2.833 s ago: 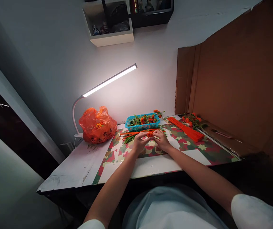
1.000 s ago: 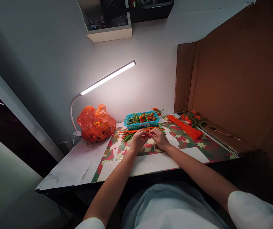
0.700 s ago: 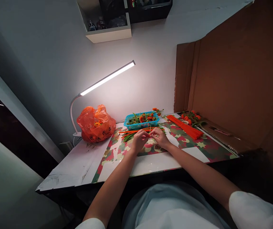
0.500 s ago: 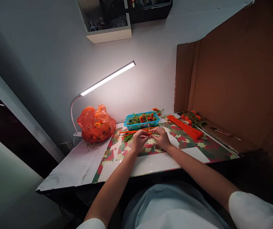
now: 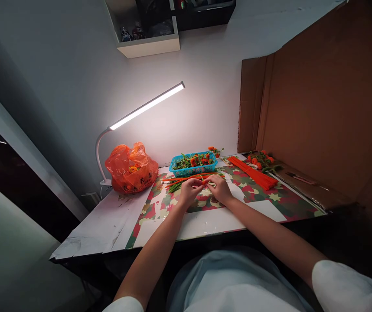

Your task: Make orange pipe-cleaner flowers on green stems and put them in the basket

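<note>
small orange piece (image 5: 204,182) | partly hidden | shape unclear | pinched between fingers (image 5: 197,182)

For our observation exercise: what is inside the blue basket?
Inside the blue basket are orange flower heads and green stems, some jutting past the rim. They cover its floor; anything beneath is hidden.

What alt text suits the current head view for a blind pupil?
The left hand and right hand pinch a small orange item over a table. Beyond lie green and orange sticks and a blue basket of orange flowers; a lamp glows.
</note>
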The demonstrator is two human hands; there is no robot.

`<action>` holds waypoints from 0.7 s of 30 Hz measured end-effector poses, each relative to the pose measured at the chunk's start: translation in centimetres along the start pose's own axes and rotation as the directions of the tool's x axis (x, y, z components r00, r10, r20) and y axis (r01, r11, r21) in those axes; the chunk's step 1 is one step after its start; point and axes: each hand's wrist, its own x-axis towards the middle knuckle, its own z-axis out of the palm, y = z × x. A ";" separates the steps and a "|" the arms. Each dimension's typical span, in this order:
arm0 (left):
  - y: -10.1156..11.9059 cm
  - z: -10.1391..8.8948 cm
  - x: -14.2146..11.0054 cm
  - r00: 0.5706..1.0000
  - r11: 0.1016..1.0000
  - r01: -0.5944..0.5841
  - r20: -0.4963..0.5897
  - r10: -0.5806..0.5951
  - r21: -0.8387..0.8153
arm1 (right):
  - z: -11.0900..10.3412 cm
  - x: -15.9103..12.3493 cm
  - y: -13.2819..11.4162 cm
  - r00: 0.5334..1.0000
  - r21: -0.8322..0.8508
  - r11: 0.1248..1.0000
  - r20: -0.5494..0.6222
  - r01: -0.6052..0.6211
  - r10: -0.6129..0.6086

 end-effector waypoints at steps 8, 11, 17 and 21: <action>0.1 0.3 0.3 0.966 0.901 0.243 0.003 -0.259 -0.360 | 0.5 0.0 -0.4 0.981 0.187 0.969 -0.072 -0.164 0.180; 0.1 0.2 0.3 0.930 0.843 0.359 0.080 -0.358 -0.402 | 0.5 0.0 -0.3 0.986 0.185 0.972 -0.058 -0.144 0.157; -0.4 -0.2 0.5 0.896 0.751 0.438 0.176 -0.407 -0.495 | 0.5 0.1 0.0 0.991 0.129 0.985 -0.058 -0.114 0.122; -0.8 -0.3 0.7 0.898 0.747 0.436 0.183 -0.401 -0.502 | 0.5 0.1 0.0 0.997 0.080 0.995 -0.035 -0.060 0.063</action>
